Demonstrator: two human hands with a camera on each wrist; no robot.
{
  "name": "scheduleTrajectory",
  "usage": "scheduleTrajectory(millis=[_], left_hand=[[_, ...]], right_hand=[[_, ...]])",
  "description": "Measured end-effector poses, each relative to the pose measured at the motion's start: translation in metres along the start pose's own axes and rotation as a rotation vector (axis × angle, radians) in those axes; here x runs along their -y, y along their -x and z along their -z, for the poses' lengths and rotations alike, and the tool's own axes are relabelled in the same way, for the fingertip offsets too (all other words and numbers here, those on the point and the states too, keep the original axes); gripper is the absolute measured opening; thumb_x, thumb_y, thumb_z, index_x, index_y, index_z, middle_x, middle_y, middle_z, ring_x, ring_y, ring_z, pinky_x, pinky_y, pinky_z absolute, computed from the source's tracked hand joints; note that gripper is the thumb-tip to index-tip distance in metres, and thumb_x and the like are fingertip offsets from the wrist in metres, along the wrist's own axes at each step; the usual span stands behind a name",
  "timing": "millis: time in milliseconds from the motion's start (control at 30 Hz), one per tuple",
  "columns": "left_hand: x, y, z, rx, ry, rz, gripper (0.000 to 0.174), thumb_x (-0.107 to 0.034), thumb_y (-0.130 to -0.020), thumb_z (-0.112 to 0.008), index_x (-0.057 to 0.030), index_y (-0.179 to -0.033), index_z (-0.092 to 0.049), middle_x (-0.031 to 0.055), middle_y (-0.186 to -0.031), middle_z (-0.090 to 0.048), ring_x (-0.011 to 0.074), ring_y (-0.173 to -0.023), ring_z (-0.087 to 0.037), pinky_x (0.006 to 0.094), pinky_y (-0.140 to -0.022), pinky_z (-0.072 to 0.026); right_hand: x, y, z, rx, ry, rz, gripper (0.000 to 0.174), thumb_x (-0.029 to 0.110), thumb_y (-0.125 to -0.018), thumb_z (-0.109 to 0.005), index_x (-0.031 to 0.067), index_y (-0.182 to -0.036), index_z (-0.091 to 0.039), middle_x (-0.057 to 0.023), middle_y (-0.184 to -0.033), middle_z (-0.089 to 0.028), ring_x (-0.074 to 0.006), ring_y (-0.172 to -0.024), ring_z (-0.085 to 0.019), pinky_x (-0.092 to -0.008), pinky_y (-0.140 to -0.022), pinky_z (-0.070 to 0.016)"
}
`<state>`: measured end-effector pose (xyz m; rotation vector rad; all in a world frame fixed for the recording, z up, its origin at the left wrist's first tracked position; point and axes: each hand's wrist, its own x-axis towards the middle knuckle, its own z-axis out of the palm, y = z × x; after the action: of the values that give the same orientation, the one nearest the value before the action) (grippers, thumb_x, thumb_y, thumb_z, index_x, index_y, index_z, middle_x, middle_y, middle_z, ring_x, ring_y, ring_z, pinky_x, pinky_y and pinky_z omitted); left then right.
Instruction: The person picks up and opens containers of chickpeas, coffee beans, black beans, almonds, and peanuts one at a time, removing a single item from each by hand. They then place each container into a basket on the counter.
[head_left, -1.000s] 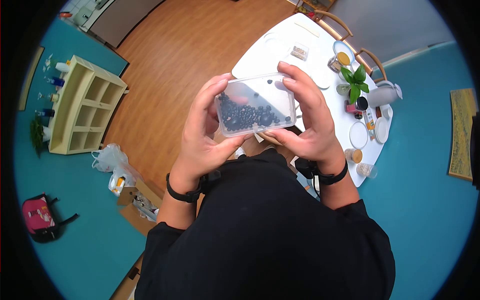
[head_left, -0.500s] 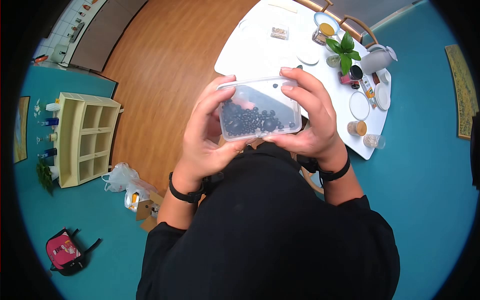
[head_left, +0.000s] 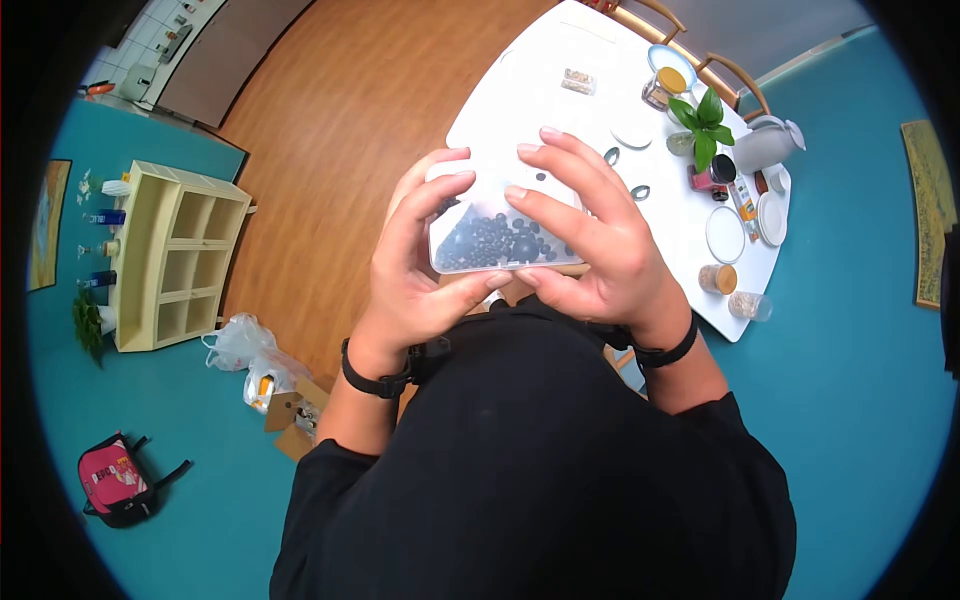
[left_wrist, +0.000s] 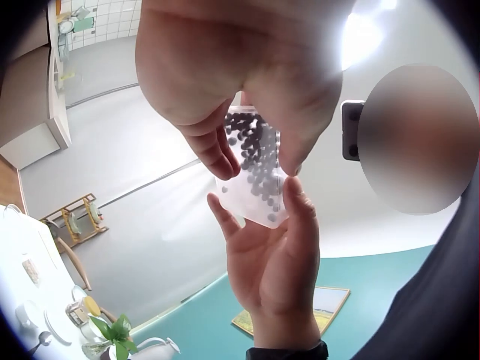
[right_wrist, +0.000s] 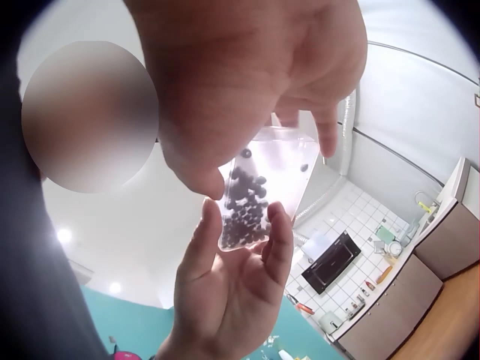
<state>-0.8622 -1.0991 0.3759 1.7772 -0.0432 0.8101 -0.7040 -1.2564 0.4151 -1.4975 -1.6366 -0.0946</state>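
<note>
A clear plastic box (head_left: 470, 260) is held up in front of the chest, tilted. Many round black beads (head_left: 525, 246) of mixed sizes lie heaped along its lower side, and a single bead sits high up near the far edge. My left hand (head_left: 410, 265) grips the left end, thumb along the near edge and fingers on the far side. Spread over the right part of the box are the fingers of my right hand (head_left: 620, 250), its thumb pressing the near edge. In the left wrist view the box (left_wrist: 251, 202) appears between both hands, beads showing through.
Beyond the hands stands a white table (head_left: 520, 90) with a potted plant (head_left: 703, 125), a grey jug (head_left: 768, 148), lidded jars (head_left: 716, 278) and white plates (head_left: 725, 234). To the left are a cream shelf (head_left: 185, 255), plastic bags (head_left: 245, 345), a cardboard box (head_left: 295, 420) and a pink backpack (head_left: 115, 480).
My right fingers have moved from the box's right end in over its top, and the right thumb has slid inward along the near edge. The left hand keeps its grip.
</note>
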Motion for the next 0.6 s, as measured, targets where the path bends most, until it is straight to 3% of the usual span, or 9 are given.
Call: scheduleTrajectory(millis=[200,600], left_hand=[[-0.003,0.004,0.001,-0.025,0.021,0.042,0.075,-0.015,-0.073,-0.088,0.0021,-0.137,-0.052,0.0215,-0.141,-0.048,0.0320,-0.134,-0.047,0.0424,-0.111,-0.0387],[-0.003,0.022,-0.001,-0.075,0.034,0.117,0.074,-0.013,-0.078,-0.084,0.0040,-0.140,-0.049,0.0204,-0.143,-0.047,0.0296,-0.133,-0.048,0.0401,-0.111,-0.0398]], right_hand=[[0.005,-0.003,-0.003,0.014,0.023,0.116,0.040,0.012,-0.074,-0.077,0.0023,-0.112,-0.069,-0.0145,-0.120,-0.066,-0.0389,-0.120,-0.059,-0.0477,-0.096,-0.0513],[0.007,0.000,-0.012,0.045,-0.073,0.095,0.038,0.006,-0.074,-0.075,-0.0008,-0.111,-0.069,-0.0149,-0.119,-0.067,-0.0371,-0.117,-0.059,-0.0453,-0.098,-0.0509]])
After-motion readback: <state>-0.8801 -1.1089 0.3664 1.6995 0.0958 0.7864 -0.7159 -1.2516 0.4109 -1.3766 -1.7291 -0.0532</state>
